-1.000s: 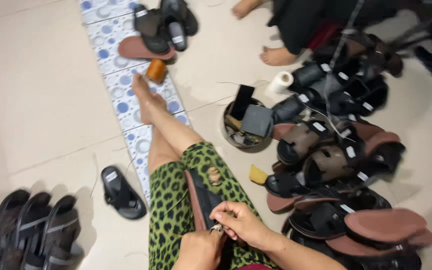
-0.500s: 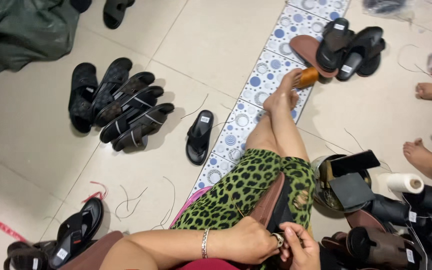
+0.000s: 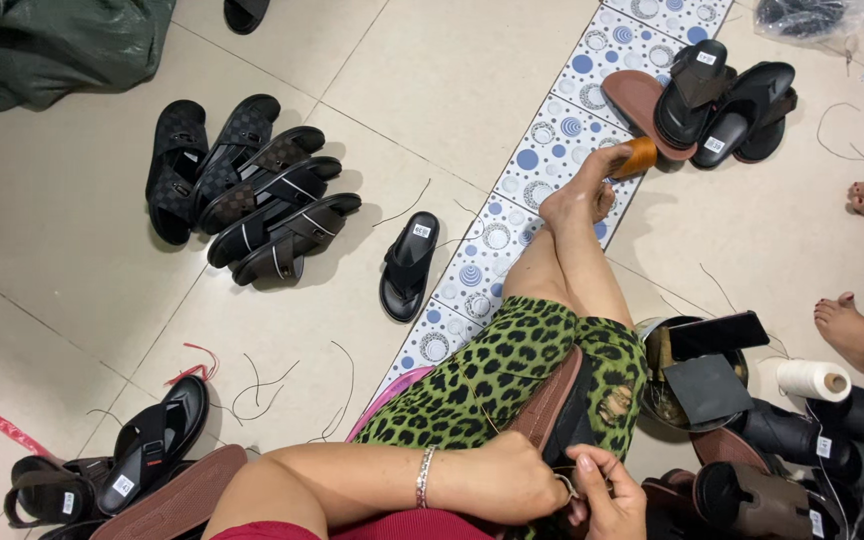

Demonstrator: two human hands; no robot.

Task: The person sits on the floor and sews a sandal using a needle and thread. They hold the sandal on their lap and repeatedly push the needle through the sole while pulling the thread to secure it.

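Observation:
I sit on the floor with a brown sandal (image 3: 557,405) lying on my lap, over green leopard-print cloth. My left hand (image 3: 508,482) grips the sandal's near end, a bracelet on its wrist. My right hand (image 3: 607,492) pinches at the same end, fingertips touching the sandal right beside the left hand. Whether it holds a needle or thread is too small to tell. My bare leg stretches forward, with the foot (image 3: 580,195) on a strip of blue-dotted tiles.
Black sandals lie in a pile (image 3: 242,195) at the left, with one single black sandal (image 3: 409,265) nearer. More sandals (image 3: 717,100) lie top right and bottom left (image 3: 142,460). A round tin (image 3: 697,375), a thread spool (image 3: 812,380) and another person's feet (image 3: 852,325) are at the right.
The view has swung left, from the sandal heap at the right to the pile at the left. Both hands have stayed on the sandal on my lap.

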